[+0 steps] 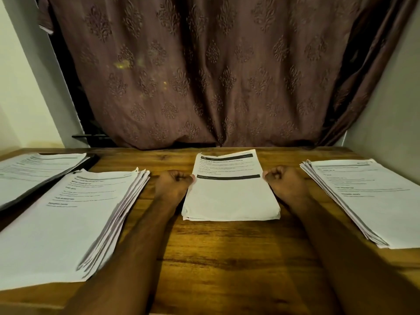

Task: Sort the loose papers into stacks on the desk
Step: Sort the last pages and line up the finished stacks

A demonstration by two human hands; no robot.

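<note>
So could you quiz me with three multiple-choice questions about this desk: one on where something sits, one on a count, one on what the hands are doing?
1. Where is the stack whose top sheet bears black bars?
A. At the far left
B. In the middle, between the two hands
C. At the right edge

2. How many separate paper stacks lie on the desk?
A. Two
B. Four
C. Six

3. How do the hands stand?
A. Both curled at the middle stack's side edges
B. Both flat on the desk
C. One lifting a sheet high

Answers:
1 B: the middle stack lies between the left hand and the right hand.
2 B: far-left stack, left stack, middle stack, right stack, all on the desk.
3 A: the curled fingers of each hand meet the stack's sides.
</note>
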